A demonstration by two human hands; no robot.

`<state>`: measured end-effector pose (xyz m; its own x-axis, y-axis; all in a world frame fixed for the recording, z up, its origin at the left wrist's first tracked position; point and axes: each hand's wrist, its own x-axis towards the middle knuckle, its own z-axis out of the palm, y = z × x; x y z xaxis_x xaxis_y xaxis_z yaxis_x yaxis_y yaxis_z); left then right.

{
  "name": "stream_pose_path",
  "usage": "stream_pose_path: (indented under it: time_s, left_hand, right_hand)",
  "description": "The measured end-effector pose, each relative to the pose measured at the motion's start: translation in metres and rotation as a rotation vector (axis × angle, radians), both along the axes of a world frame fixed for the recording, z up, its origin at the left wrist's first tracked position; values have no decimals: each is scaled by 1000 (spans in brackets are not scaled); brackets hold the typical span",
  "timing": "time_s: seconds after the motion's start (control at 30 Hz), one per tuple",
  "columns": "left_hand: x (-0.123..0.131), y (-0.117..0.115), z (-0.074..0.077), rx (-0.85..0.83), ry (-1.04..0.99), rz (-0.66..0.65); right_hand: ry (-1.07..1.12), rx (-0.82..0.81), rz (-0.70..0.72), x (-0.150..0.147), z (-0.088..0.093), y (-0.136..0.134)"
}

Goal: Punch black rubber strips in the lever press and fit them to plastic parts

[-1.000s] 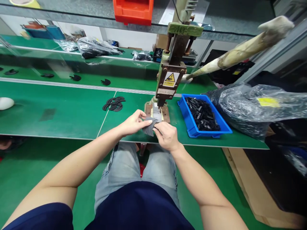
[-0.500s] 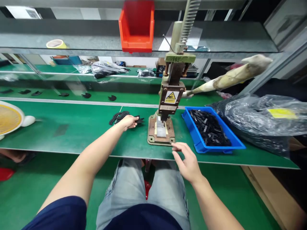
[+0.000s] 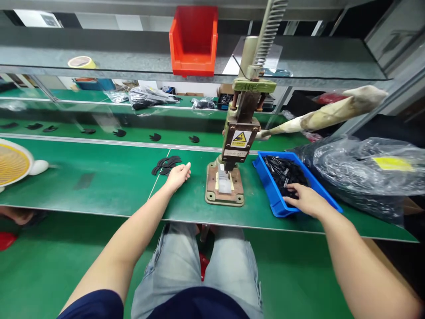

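My left hand (image 3: 178, 177) hovers over the green bench, its fingers curled together, and no part shows in it. Right beside it, to the left, lies a small pile of curved flat black parts (image 3: 164, 165). My right hand (image 3: 307, 199) reaches over the near rim of a blue bin (image 3: 275, 208), thumb and fingers apart, fingertips at the heap of small black parts (image 3: 282, 173) inside. Between both hands stands a hand-lever press (image 3: 237, 137) with a warning label. A pale block (image 3: 225, 182) sits on the base under its ram.
Black parts (image 3: 155, 137) lie spaced along a green strip behind the bench; one more (image 3: 194, 139) is nearest the press. The press lever (image 3: 318, 113) sticks out right above plastic bags (image 3: 372, 164). A red bin (image 3: 194, 57) stands on the shelf. A fan-like item (image 3: 15, 161) is at left.
My right hand has moved right, from the press base into the blue bin. The black part in my left hand is gone from it, and another black part now lies on the rear strip.
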<state>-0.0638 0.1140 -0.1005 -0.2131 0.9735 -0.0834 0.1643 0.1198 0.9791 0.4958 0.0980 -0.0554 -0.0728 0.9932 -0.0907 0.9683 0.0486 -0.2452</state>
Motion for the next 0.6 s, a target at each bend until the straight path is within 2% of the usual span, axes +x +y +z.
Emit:
stream_pose_path:
  time_s: [0.13, 0.27, 0.4, 0.5, 0.6]
  left_hand:
    - [-22, -45, -15, 70, -7, 41]
    - [-34, -71, -24, 152, -83, 149]
    - [-35, -79, -28, 200, -128, 244]
    - [-34, -80, -29, 210, -90, 214]
    - [-33, -81, -30, 210, -41, 160]
  right_hand:
    - [-128, -221, 47, -11, -3, 26]
    - [-247, -239, 45, -24, 2, 29]
    - [-283, -155, 23, -24, 7, 19]
    - [-267, -103, 8, -23, 10, 14]
    - [-180, -148, 27, -27, 13, 15]
